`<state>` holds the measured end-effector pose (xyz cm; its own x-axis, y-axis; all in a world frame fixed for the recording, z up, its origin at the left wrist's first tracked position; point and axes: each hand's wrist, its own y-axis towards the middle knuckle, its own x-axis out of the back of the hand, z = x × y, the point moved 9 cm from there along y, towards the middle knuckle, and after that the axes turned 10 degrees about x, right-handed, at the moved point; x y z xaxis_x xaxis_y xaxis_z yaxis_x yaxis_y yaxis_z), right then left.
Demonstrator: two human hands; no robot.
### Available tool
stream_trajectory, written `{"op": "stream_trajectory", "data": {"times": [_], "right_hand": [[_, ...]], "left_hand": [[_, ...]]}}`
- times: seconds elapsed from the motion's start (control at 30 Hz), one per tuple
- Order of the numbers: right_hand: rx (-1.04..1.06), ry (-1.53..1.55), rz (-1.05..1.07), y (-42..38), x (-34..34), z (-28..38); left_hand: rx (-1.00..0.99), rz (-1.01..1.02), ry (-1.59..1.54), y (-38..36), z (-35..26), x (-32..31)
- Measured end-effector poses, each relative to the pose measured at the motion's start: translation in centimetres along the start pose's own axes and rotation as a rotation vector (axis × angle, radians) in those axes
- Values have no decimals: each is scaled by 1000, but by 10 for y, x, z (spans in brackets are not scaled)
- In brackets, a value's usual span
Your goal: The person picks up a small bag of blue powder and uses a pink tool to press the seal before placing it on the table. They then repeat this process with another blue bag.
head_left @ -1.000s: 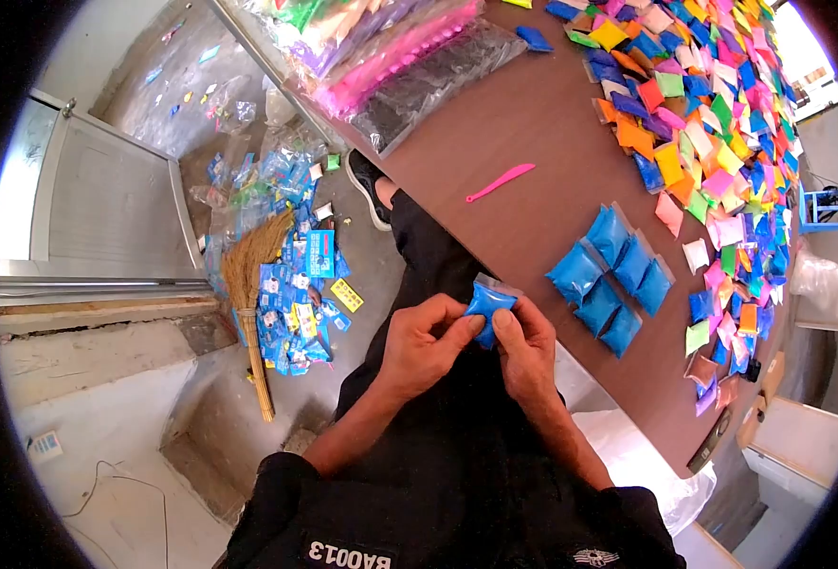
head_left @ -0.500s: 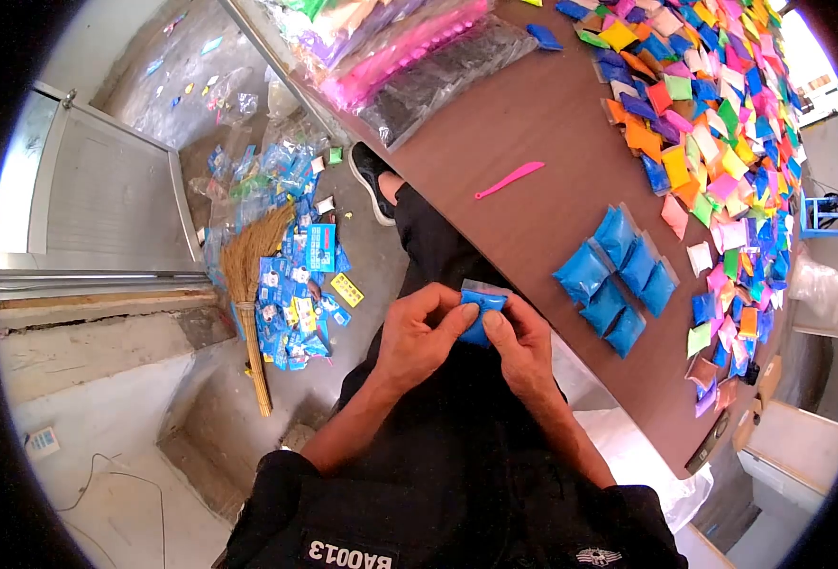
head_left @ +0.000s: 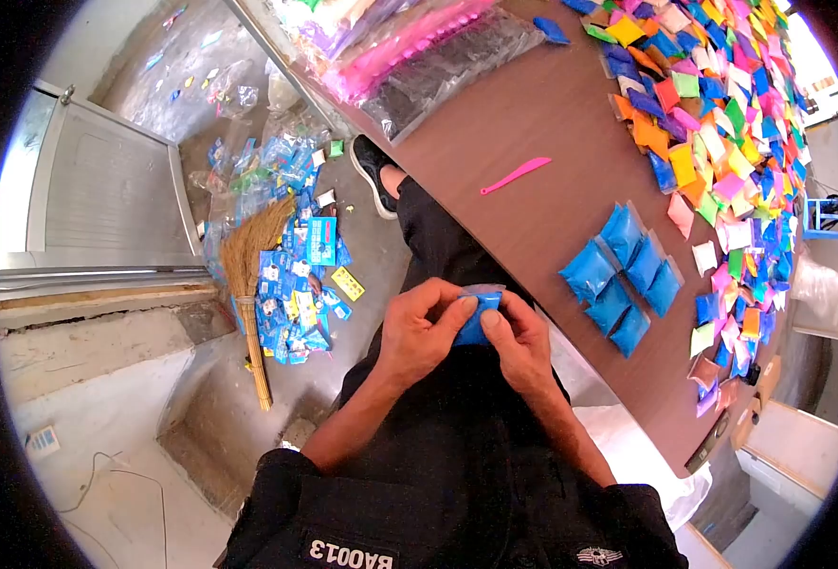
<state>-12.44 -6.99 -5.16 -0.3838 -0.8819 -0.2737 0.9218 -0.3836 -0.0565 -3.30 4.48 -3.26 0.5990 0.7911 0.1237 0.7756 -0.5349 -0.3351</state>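
Observation:
Above my lap, a small clear packet of blue filling (head_left: pixel 473 329) is pinched between my two hands. My left hand (head_left: pixel 426 332) is closed on its left side, thumb on the front face. On the other side, my right hand (head_left: pixel 521 349) grips it with the thumb pressed near the top. The lower part of the packet bulges below my thumbs. To the right on the brown table (head_left: pixel 552 213) lie several similar blue packets (head_left: pixel 644 266), set close together in rows. A pink plastic knife (head_left: pixel 516 176) rests farther back on the table.
A large spread of small colored packets (head_left: pixel 703 142) covers the table's far right side. Clear bags with pink contents (head_left: pixel 419 47) lie at its back left edge. On the floor at left, a straw broom (head_left: pixel 253 256) lies over blue printed wrappers (head_left: pixel 291 294).
The view has shifted slightly, so the table things sit a little farther right. The clear top edge of the held packet shows less than before. Both hands keep their pinch.

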Motion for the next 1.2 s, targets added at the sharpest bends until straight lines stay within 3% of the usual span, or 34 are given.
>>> {"op": "stream_trajectory", "data": {"times": [0.13, 0.2, 0.37, 0.63, 0.7, 0.77, 0.87, 0.93, 0.97, 1.03, 1.2], "right_hand": [[-51, -30, -41, -2, 7, -7], [-43, -44, -44, -2, 8, -8], [29, -267, 30, 1, 6, -2], [-11, -296, -39, -5, 13, 23], [-7, -311, -83, -15, 22, 40], [46, -306, -187, -28, 43, 60], [128, -339, -308, -50, 78, 88], [186, -347, -412, -67, 107, 103], [230, -361, -477, -78, 123, 108], [235, -434, -560, -99, 154, 115], [224, -646, -766, -158, 227, 114]], "left_hand": [[19, 2, 0, 1, 0, 0], [86, 33, -154, 2, 2, -2], [98, 68, -64, 4, 8, -4], [83, 108, -41, 9, -6, -6], [34, 79, -110, 16, -20, -3], [-18, -31, 59, 30, -35, 4], [-199, -85, 220, 56, -66, 2], [-454, -218, 425, 67, -93, -3], [-464, -201, 420, 79, -95, -8], [-634, -321, 734, 92, -105, -22], [-688, -182, 705, 124, -103, -39]]}}
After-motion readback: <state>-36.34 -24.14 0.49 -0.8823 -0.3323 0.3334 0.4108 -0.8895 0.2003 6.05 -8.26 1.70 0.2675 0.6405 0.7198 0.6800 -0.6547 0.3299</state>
